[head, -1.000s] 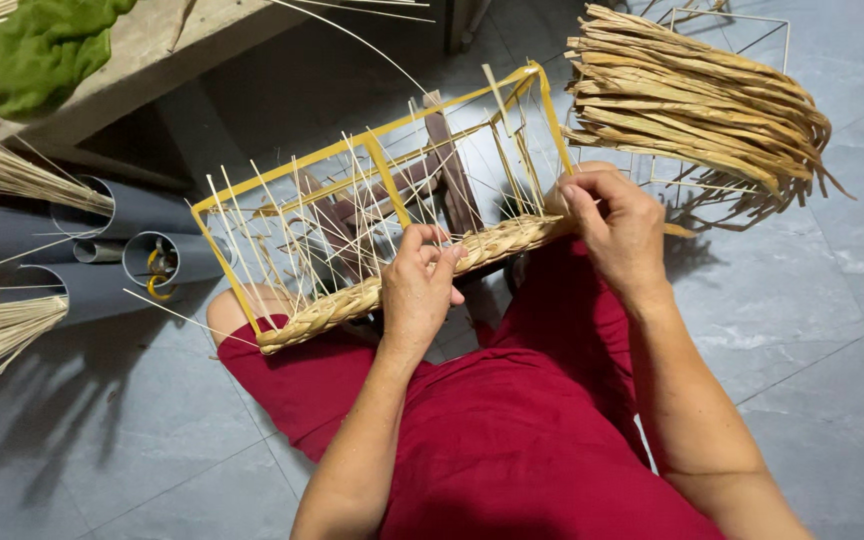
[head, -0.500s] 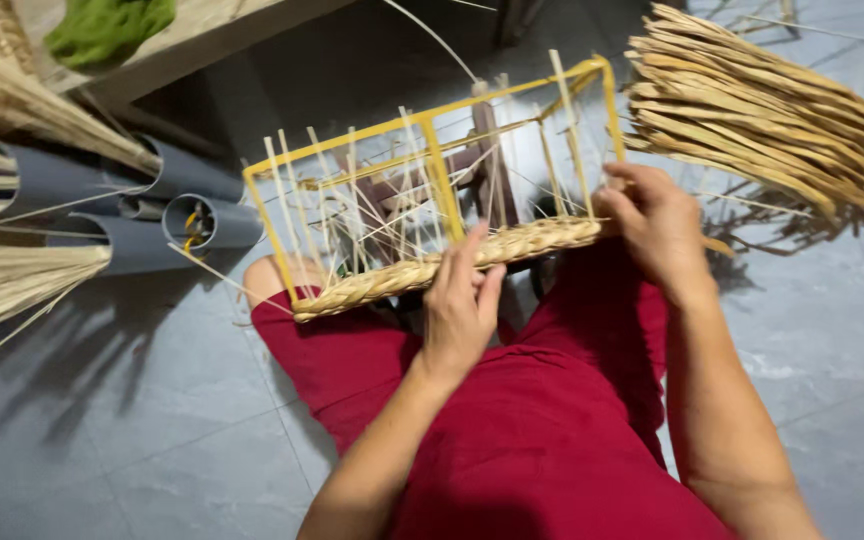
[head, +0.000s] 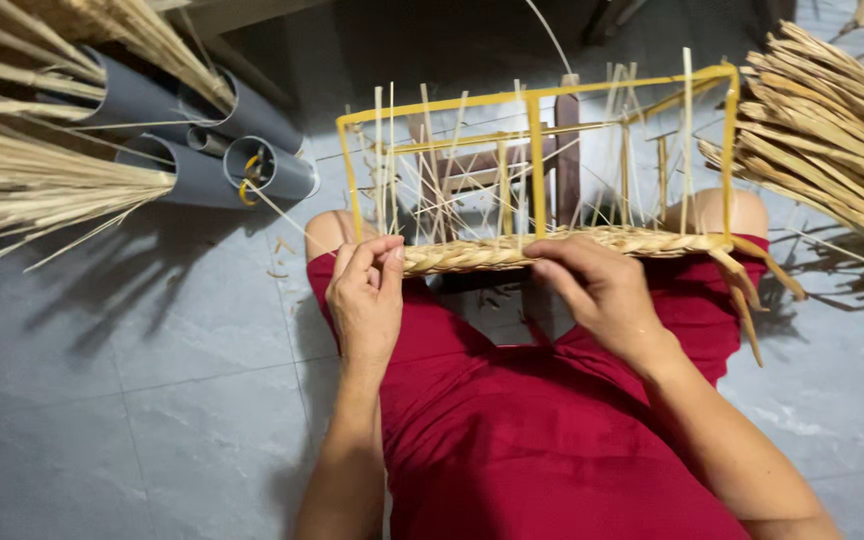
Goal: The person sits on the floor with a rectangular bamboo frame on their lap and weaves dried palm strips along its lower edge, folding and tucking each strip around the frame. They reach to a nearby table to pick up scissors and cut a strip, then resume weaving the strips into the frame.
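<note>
Head view shows her left hand [head: 365,296] and right hand [head: 602,292] both pinching the braided straw band [head: 552,246] along the near rail of the yellow wire frame [head: 535,150] on her lap, one row woven, bare upright stakes above.

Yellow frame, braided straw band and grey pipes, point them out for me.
yellow frame [head: 535,160], head view, on its middle upright bar.
braided straw band [head: 472,256], head view, on its woven middle stretch.
grey pipes [head: 167,110], head view, on one pipe's side.
</note>
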